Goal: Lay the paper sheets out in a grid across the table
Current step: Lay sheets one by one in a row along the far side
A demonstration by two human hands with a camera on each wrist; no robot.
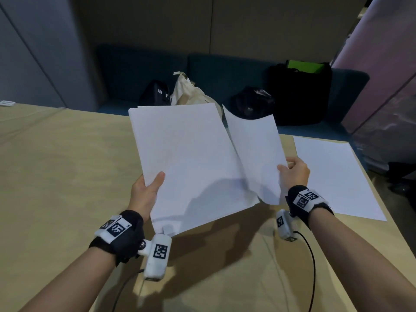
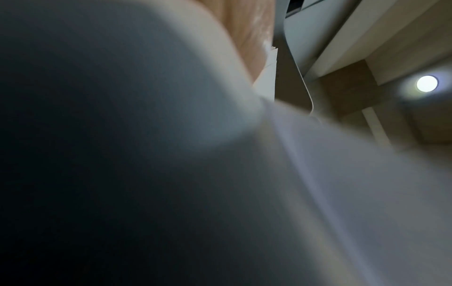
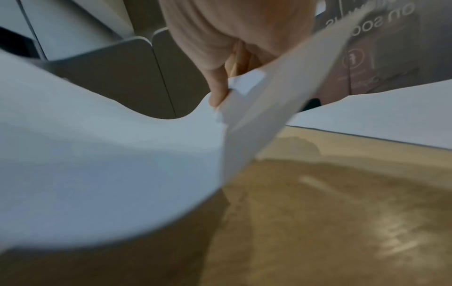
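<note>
1. the left hand (image 1: 146, 192) grips the stack of paper sheets (image 1: 189, 158) at its near left edge, with the thumb on top and the other fingers hidden under the stack.
2. the stack is in the air above the middle of the counter (image 1: 56, 165) and is tilted, its far edge higher than its near edge.
3. the right hand (image 1: 293, 171) pinches one loose sheet (image 1: 254, 154) at its right edge, thumb on top and fingers curled behind the paper.
4. this loose sheet is lifted and curved, its left side meets the right side of the stack, and its far corner stands up.
5. in the right wrist view the fingertips (image 3: 216, 96) press the paper edge, just above the counter.
6. one flat sheet (image 1: 333, 176) lies on the counter beside its right edge, just to the right of the right hand and not touching it.
7. the left wrist view is mostly filled by blurred paper.
</note>
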